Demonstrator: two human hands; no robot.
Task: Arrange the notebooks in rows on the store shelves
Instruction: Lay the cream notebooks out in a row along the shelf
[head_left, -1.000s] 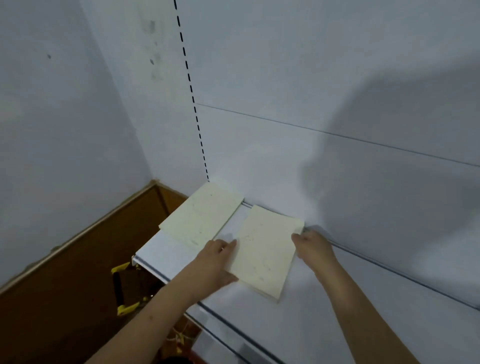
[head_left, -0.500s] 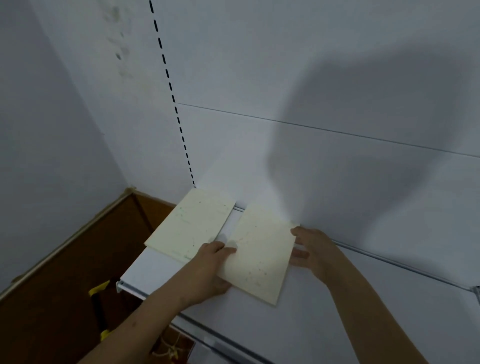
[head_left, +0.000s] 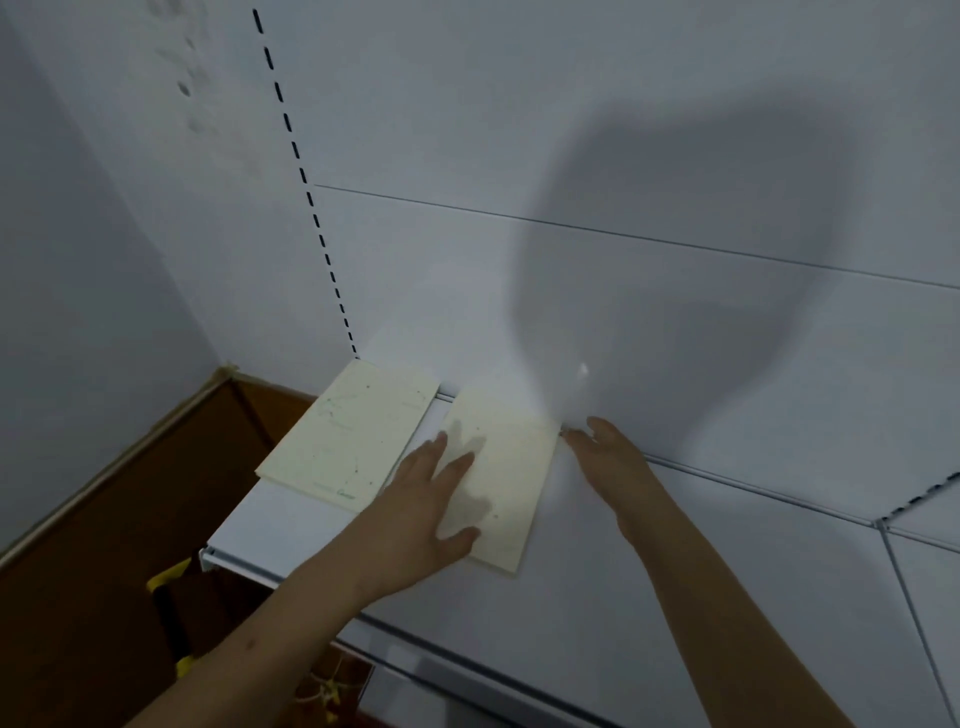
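A white shelf (head_left: 597, 597) carries two cream notebooks lying flat near its back edge: the left notebook (head_left: 353, 436) and, just beside it, the right notebook (head_left: 511, 467).

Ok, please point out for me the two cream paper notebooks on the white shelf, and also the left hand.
Left cream paper notebook (head_left: 350, 434): head view, middle of its cover.
Right cream paper notebook (head_left: 511, 470): head view, bare cover right of the fingers.
Left hand (head_left: 423, 512): head view, back of the hand, flat on the right notebook.
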